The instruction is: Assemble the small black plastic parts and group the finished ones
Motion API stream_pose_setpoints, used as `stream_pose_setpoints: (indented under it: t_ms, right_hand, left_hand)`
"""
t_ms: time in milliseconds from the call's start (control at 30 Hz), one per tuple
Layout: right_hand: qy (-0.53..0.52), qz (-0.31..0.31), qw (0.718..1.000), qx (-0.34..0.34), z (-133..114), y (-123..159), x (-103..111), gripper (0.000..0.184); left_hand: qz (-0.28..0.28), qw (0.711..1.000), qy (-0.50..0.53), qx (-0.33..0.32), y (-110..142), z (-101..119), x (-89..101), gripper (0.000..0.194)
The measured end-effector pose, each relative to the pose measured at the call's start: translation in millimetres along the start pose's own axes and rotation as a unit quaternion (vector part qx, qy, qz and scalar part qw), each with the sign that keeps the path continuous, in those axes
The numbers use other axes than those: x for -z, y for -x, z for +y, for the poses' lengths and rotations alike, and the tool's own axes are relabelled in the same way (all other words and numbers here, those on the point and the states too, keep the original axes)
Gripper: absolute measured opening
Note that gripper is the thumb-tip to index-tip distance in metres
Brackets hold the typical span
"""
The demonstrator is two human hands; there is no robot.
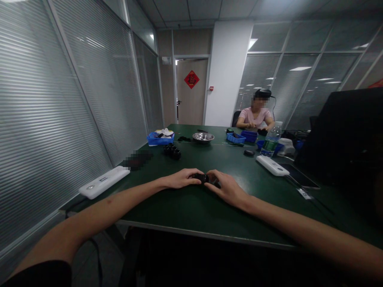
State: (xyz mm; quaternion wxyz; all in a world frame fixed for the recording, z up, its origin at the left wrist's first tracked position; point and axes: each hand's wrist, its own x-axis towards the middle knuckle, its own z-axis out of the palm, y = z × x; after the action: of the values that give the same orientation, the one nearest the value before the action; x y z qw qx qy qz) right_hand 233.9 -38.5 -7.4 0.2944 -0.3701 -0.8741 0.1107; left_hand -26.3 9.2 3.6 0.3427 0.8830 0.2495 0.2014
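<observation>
Over the middle of the green table, a small glossy black part (204,178) sits between my two hands, and its exact kind is too dark to make out. My left hand (183,178) grips it from the left, thumb and fingers closed around that end. From the right, my right hand (223,184) closes on its other end with bent fingers and thumb. The fingers hide both ends of the part. Farther back to the left stands a cluster of similar glossy black round pieces (172,151).
Beyond are a steel bowl (203,138), a blue tray with mixed items (160,139), and smaller blue baskets (235,138). On the right stand a water bottle (270,141) and a white power bank (272,166); another white device (104,182) lies left. A person (256,113) sits across.
</observation>
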Motion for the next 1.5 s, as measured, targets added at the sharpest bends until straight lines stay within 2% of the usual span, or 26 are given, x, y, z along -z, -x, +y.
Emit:
stream_pose_setpoints:
  t_ms: [267,500,733,967,1200,1300,1400,1500]
  right_hand:
    - [0.013,0.009,0.998,0.053,-4.5,-1.0,2.4,0.034]
    - [0.003,0.002,1.0,-0.001,-3.7,-0.4,1.8,0.029]
    - [0.011,0.015,0.998,0.057,-4.9,-1.5,2.0,0.033]
    - [0.001,0.004,1.0,0.004,-2.5,-0.6,0.6,0.029]
    - [0.018,0.02,0.997,0.068,-5.5,-1.7,1.8,0.034]
    - [0.013,0.022,0.999,0.047,-5.7,-1.0,1.8,0.037]
    - [0.007,0.012,1.0,0.019,-4.0,-0.7,0.5,0.031]
    - [0.009,0.009,1.0,0.023,-3.6,-1.5,-0.3,0.029]
  left_hand:
    - [0.007,1.0,-0.014,-0.009,-0.9,1.0,-0.2,0.037]
    - [0.004,1.0,0.002,-0.004,-1.2,-4.4,-1.3,0.04]
    - [0.005,1.0,-0.014,-0.012,-0.8,-2.4,-0.7,0.041]
    - [0.001,1.0,-0.001,0.007,-0.4,0.7,-0.3,0.043]
    - [0.003,1.0,-0.011,-0.011,-0.6,-2.7,0.6,0.042]
    - [0.003,1.0,-0.009,-0.005,-0.3,-2.9,0.6,0.043]
    - [-0.001,1.0,-0.003,0.006,-0.2,-3.2,0.1,0.044]
    - [0.003,1.0,0.002,0.001,-0.5,-5.9,-0.4,0.044]
